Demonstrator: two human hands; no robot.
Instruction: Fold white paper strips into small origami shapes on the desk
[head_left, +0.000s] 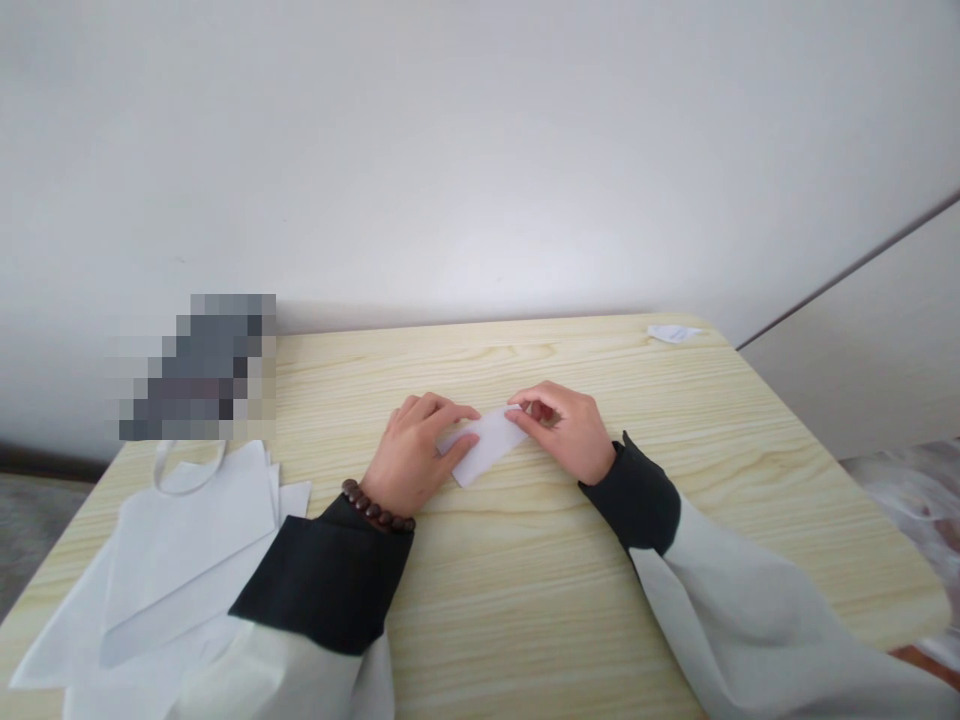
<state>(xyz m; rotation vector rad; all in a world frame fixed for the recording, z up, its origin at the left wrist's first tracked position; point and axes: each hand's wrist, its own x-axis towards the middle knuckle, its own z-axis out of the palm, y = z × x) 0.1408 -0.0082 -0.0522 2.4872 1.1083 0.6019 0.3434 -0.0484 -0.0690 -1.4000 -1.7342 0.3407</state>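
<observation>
A small folded piece of white paper (484,447) lies on the light wooden table (525,560) in the middle of the view. My left hand (415,452) rests on its left end, fingers curled and pressing the paper down. My right hand (568,428) pinches the paper's upper right edge between thumb and fingers. A dark bead bracelet (377,508) sits on my left wrist. Both sleeves are dark at the cuff and pale above.
A loose pile of white paper sheets (165,560) covers the table's near left corner, with a white loop (187,470) on top. A small folded white paper piece (673,333) lies at the far right corner. A blurred-out dark object (199,368) stands at the far left. A plain wall is behind.
</observation>
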